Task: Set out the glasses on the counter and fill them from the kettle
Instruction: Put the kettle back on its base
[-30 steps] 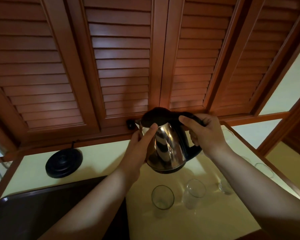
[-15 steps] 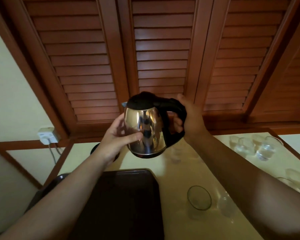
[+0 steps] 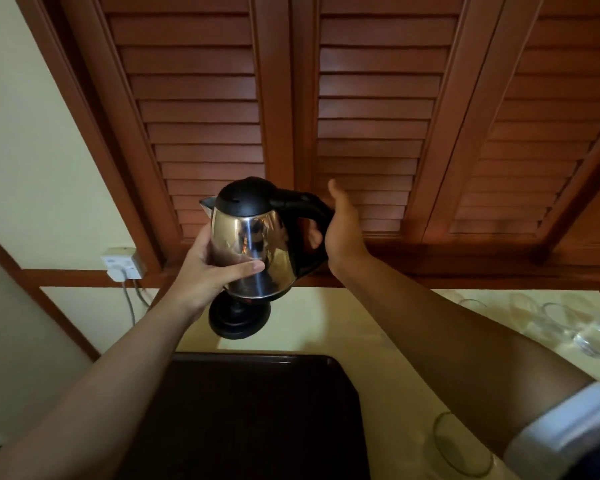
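I hold a steel kettle (image 3: 257, 251) with a black lid and handle upright, just above its round black base (image 3: 238, 320) at the back of the cream counter (image 3: 326, 323). My left hand (image 3: 208, 271) cups the kettle's left side. My right hand (image 3: 340, 230) holds the handle from the right, thumb raised and fingers through the loop. Clear glasses (image 3: 565, 323) stand in a group at the far right. One more glass (image 3: 461, 445) sits at the near right, partly behind my right forearm.
A dark brown tray (image 3: 243, 410) lies on the counter in front of me. A wall socket (image 3: 123, 265) with a plugged-in cord sits left of the base. Louvred wooden doors (image 3: 371, 116) rise behind the counter.
The kettle has moved left, away from the glasses, and now hangs upright over its base. My view has swung left with it. Both hands stay on the kettle.
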